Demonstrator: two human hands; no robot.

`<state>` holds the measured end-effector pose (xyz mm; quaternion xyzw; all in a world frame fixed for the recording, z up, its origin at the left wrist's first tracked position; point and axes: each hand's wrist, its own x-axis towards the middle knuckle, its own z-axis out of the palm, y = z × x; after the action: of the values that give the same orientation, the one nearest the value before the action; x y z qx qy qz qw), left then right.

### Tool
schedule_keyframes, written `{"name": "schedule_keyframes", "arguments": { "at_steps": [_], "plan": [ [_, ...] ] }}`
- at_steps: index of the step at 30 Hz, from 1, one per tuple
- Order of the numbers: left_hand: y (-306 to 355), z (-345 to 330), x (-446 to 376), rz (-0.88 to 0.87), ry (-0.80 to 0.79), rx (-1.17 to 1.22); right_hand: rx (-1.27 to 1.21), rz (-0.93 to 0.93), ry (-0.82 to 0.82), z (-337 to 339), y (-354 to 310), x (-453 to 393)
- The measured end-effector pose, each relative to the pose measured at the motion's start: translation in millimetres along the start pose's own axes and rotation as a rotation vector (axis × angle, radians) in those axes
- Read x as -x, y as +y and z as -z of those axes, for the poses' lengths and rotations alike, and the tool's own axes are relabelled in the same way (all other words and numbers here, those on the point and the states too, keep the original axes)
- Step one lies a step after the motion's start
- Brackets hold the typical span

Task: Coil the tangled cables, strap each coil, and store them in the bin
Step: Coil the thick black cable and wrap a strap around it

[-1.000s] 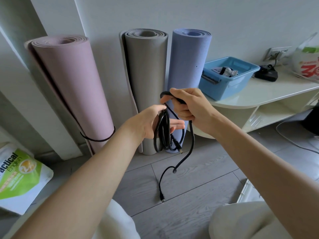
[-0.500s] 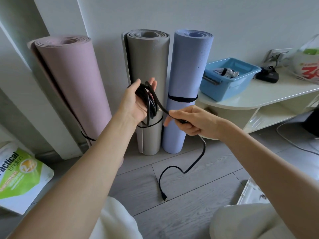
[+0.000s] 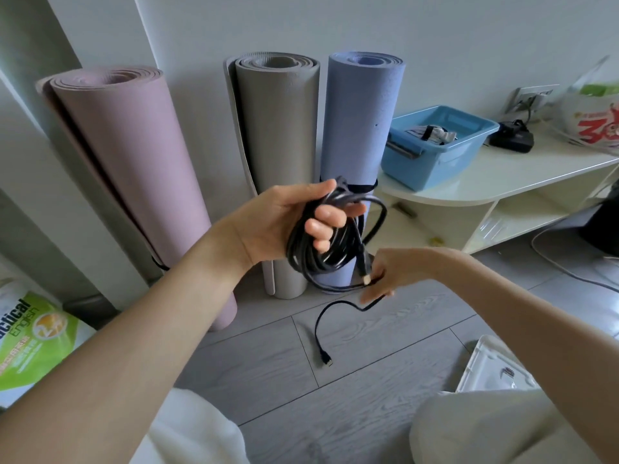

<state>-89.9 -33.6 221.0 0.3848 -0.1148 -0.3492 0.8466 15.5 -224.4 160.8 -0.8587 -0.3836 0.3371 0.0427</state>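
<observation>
A black cable (image 3: 321,249) hangs in several loops from my left hand (image 3: 284,222), whose fingers curl round the bundle in front of the mats. My right hand (image 3: 392,272) is lower and to the right, pinching the free length of the same cable near a light-tipped plug. The loose tail (image 3: 321,333) drops from that hand to the grey floor and ends in a small plug. The blue bin (image 3: 435,145) sits on the white shelf unit at the right, with a strapped light-coloured cable coil inside it.
Three rolled mats stand against the wall: pink (image 3: 134,169), grey (image 3: 278,152), blue (image 3: 361,122). On the white shelf unit (image 3: 502,175) lie a black adapter (image 3: 512,139) and a plastic bag (image 3: 596,112). A green book (image 3: 30,339) lies at left, a white lid (image 3: 495,370) at lower right.
My left hand has closed its fingers round the loops and turned the coil downward. My right hand slid down along the cable toward its tail, and less cable trails on the floor.
</observation>
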Motion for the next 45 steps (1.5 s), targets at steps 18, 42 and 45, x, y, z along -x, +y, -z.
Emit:
{"name": "schedule_keyframes", "arguments": {
  "at_steps": [18, 42, 45],
  "plan": [
    [-34, 18, -25, 0.193, 0.743, -0.191, 0.041, -0.089, 0.730, 42, -51, 0],
    [13, 22, -16, -0.666, 0.865, 0.147, -0.680, 0.423, 0.217, 7, -72, 18],
    [14, 6, -14, -0.576, 0.590, 0.144, -0.531, 0.281, 0.058, -7, -62, 12]
  ]
}}
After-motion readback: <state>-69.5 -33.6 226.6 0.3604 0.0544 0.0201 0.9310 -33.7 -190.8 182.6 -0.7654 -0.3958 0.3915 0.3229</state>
